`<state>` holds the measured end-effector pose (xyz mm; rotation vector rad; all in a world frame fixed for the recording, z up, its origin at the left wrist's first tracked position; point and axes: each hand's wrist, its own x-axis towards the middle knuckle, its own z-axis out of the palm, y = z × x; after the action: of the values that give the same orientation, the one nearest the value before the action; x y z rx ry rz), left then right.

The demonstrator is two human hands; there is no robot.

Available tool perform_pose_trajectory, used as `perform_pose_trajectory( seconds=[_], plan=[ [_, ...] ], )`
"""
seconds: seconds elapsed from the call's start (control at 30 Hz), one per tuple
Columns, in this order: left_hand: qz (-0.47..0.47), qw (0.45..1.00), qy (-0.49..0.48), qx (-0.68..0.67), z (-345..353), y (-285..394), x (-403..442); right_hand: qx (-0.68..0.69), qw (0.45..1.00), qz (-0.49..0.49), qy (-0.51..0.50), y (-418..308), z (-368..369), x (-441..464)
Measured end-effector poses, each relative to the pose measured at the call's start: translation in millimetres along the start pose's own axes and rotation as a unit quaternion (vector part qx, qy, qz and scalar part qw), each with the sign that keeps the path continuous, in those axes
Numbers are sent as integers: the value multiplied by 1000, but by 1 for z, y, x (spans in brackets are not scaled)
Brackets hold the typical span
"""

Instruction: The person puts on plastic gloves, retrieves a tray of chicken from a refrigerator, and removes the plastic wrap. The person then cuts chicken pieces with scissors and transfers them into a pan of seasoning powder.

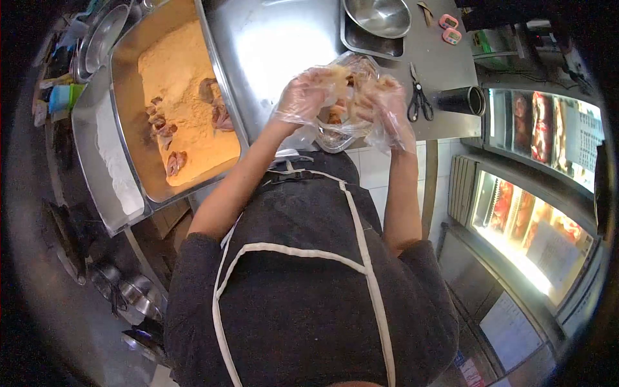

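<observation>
A clear plastic bag (336, 138) stands at the front of the steel counter, with brownish meat pieces (337, 115) showing through its opening. My left hand (306, 95), in a thin clear glove, has its fingers closed on the left side of the bag's mouth. On the opposite side my right hand (387, 106), gloved the same way, grips the bag's edge. Glove film and bag overlap, so the exact fingertip contact is blurred. To the left, a deep steel tray (222, 80) holds orange breading powder (171, 61) with several meat pieces (175, 162) lying in it.
Black-handled scissors (419, 100) and a black cup (461, 101) lie right of my right hand. A steel bowl (379, 16) rests in a tray behind. Two pink timers (449, 29) sit at the back right. A container of white powder (116, 155) stands far left.
</observation>
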<state>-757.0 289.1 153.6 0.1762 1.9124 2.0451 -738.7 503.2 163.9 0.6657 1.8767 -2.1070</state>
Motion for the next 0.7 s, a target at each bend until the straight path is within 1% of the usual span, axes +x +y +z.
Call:
perform_pose_trajectory(
  seconds=[0.03, 0.07, 0.1, 0.13, 0.17, 0.2, 0.23, 0.27, 0.3, 0.33, 0.37, 0.4, 0.43, 0.47, 0.5, 0.53, 0.6, 0.63, 0.67, 0.7],
  plan=[
    [-2, 1000, 28, -5, 10, -7, -1, 59, 997, -45, 30, 11, -12, -1],
    [-3, 1000, 26, -6, 19, -8, -2, 59, 997, -44, 31, 20, -31, 8],
    [4, 999, 53, 3, 27, -6, -3, 128, 992, -9, 0, 19, -47, 19],
    [11, 997, 79, 15, 33, -6, -3, 133, 991, -12, -8, 29, -57, 19],
    [7, 991, 112, 74, 37, -17, -2, 138, 990, -15, -15, 32, -62, 16],
    [8, 991, 110, 76, 37, -20, 1, 143, 989, -18, -23, 25, -58, 7],
    [-80, 979, 25, 188, 36, -23, 9, 49, 995, -78, -47, 23, -49, -9],
    [-162, 939, -67, 296, 40, -28, 17, -116, 993, 0, -31, 31, -41, 1],
    [-105, 884, -119, 440, 46, -72, 30, -259, 954, -150, 18, 52, -18, 0],
    [-92, 882, -139, 442, 47, -86, 34, -378, 906, -188, -23, 46, 4, 0],
    [-21, 904, -72, 421, 43, -93, 35, -384, 897, -220, -3, 79, 14, 12],
    [50, 917, 0, 395, 43, -92, 40, -378, 899, -221, 14, 81, 22, 12],
    [57, 913, -10, 403, 44, -86, 39, -402, 898, -179, 21, 84, 33, 9],
    [81, 893, 17, 442, 42, -78, 31, -419, 897, -134, 26, 86, 43, 7],
    [106, 869, 42, 481, 37, -70, 27, -405, 904, -134, 34, 87, 47, 7],
    [109, 864, 28, 491, 34, -63, 25, -411, 894, -175, 38, 89, 49, 4],
    [190, 808, 73, 553, 38, -44, 24, -414, 884, -211, 48, 82, 50, 1],
    [146, 821, 45, 549, 42, -30, 27, -463, 862, -203, 51, 75, 50, 6],
    [148, 820, 40, 552, 44, -28, 31, -511, 835, -196, 53, 69, 50, 9],
    [141, 811, 48, 566, 44, -27, 39, -508, 837, -197, 56, 71, 50, 14]
  ],
)
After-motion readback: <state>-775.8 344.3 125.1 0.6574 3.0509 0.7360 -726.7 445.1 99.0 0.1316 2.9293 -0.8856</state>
